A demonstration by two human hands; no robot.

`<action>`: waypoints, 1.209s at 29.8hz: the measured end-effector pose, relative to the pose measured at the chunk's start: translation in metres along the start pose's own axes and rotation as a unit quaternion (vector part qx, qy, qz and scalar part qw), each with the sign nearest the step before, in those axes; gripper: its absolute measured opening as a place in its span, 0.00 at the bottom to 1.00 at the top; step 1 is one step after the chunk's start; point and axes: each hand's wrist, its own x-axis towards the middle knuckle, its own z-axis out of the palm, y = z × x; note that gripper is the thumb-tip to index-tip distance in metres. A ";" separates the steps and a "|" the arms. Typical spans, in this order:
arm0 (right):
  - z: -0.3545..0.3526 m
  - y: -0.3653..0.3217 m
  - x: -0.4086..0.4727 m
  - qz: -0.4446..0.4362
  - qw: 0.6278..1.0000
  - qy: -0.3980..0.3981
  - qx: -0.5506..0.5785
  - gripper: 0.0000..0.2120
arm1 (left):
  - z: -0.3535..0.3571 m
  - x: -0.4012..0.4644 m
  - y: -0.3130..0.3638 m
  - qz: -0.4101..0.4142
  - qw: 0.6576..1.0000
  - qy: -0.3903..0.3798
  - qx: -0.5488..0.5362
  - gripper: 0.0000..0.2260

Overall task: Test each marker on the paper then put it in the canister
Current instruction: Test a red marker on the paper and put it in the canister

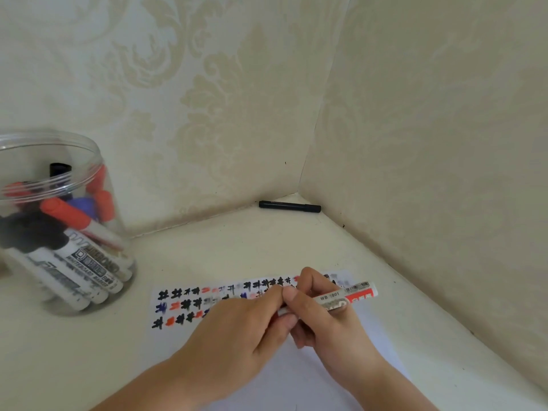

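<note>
Two hands hold one marker over the paper.
Left hand (pixel 237 321) and right hand (pixel 320 315) fingers both grip the marker (pixel 350 296); the canister (pixel 59 221) stands far left.

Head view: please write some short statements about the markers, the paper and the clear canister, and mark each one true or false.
1. Both hands, left hand and right hand, hold the white whiteboard marker. True.
2. The clear plastic canister is empty. False: it holds many markers.
3. The slim black pen lies near the wall corner. True.
4. The white paper sheet is unmarked. False: it bears rows of black, red and blue marks.
</note>
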 end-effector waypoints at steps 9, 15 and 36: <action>0.000 0.007 0.007 -0.027 0.994 0.042 -0.093 0.14 | 0.009 -0.001 -0.009 -0.024 0.999 -0.023 -0.039 0.06; 0.001 0.003 0.006 -0.037 0.998 0.015 -0.039 0.14 | 0.009 0.000 -0.008 0.001 1.000 0.017 -0.024 0.11; -0.022 0.006 0.028 0.066 0.969 0.180 -0.159 0.13 | 0.005 0.000 -0.033 -0.142 0.983 0.100 -0.052 0.11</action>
